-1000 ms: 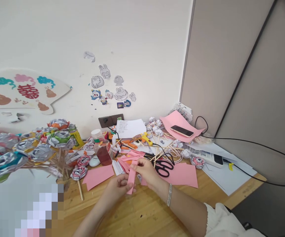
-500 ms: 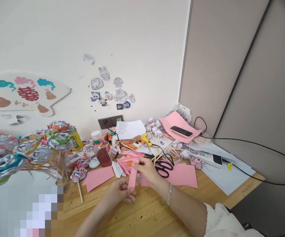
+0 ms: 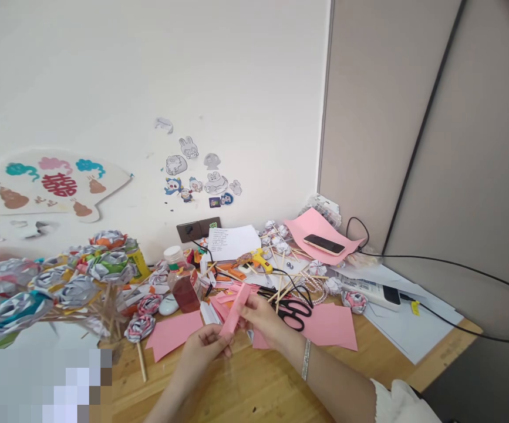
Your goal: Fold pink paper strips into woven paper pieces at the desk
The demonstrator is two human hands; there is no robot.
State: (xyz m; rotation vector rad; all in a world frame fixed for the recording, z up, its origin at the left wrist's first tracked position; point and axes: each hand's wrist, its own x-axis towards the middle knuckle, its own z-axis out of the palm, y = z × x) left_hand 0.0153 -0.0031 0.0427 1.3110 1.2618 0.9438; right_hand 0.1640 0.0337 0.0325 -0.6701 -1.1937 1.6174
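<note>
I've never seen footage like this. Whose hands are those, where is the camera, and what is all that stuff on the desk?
There is no machine here: a person wears a camera on the head, so you look forward and down at that person's own two bare hands. The left hand and the right hand, which has a bracelet at the wrist, hold a pink paper strip between them, above a wooden desk. On the desk lie flat pink paper sheets, black scissors, a yellow glue gun, thin wooden sticks, a phone and, at the left, a bunch of folded paper flowers. Stickers are on the wall behind.
</note>
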